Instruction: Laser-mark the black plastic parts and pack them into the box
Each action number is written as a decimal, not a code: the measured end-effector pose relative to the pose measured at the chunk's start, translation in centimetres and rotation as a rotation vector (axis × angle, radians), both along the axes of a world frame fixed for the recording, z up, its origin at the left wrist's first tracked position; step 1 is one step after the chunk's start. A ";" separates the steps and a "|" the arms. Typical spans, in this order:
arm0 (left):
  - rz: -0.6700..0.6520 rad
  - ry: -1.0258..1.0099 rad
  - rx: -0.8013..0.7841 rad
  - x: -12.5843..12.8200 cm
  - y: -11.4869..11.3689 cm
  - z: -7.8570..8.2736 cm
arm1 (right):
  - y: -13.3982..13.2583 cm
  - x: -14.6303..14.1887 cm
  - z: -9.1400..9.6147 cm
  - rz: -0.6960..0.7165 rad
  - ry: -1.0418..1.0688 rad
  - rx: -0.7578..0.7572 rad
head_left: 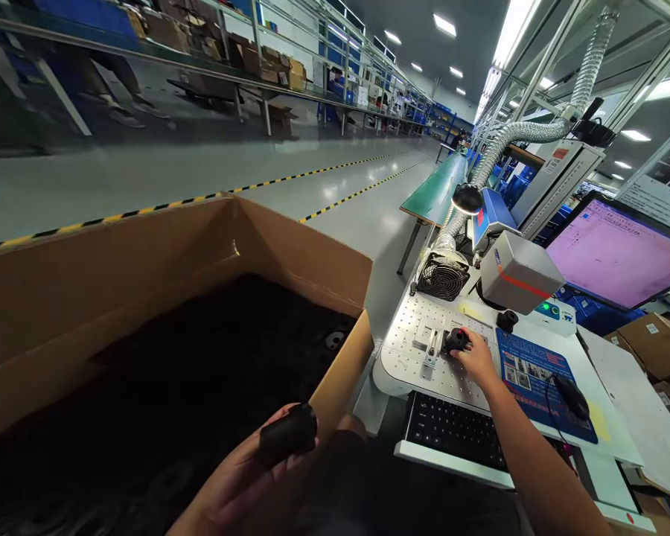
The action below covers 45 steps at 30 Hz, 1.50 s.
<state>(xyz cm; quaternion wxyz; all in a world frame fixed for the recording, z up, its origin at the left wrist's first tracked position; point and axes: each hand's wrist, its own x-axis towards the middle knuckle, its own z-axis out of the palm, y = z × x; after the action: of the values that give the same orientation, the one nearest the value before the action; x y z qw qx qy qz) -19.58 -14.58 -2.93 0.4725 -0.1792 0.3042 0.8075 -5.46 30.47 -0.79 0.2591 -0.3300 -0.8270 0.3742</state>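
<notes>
Two black parts in hand, one at the fixture

Right hand (477, 359) at the perforated plate (399, 344), left end of the white worktop (603, 424). Thumb and fingers bent round a black round part (456, 339), just beside the metal fixture (431, 347). Whether the part touches the fixture: cannot tell. Small red spot on the part. Left hand (246, 476) wrapped round a black cylinder (286, 438), by the right-hand wall of the cardboard box (295, 257); dark contents within.

On handling, as judged: a light fingertip grip low on the side suits the round part, keeping it square to the fixture and the fingers off the red spot. Left hand best kept level and clear of the box's rim. A tilted part would likely sit badly.

Bearings: cylinder's long axis lies roughly crosswise in view, rising slightly rightward; rounded end faces the worktop. Round part's far side hidden; its long axis cannot be told. Loose black piece (507, 321) just beyond the back-left corner of the blue mat (536, 383).
</notes>
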 end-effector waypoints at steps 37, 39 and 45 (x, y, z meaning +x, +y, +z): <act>-0.175 0.273 -0.103 -0.8 1.0 -1.1 | -11.7 14.2 -1.0 -0.191 0.107 0.160; -0.167 0.263 -0.120 -0.7 1.2 -1.1 | -13.5 16.7 -1.9 -0.164 0.074 0.131; -0.087 0.197 -0.188 -0.4 1.7 -0.9 | -15.7 19.1 -5.0 -0.111 0.012 0.104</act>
<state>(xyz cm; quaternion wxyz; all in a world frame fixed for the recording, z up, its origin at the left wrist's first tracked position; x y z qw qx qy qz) -19.93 -12.92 -3.83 0.4559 -0.1293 0.4309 0.7680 13.62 14.81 -5.79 0.3011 -0.3593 -0.8242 0.3178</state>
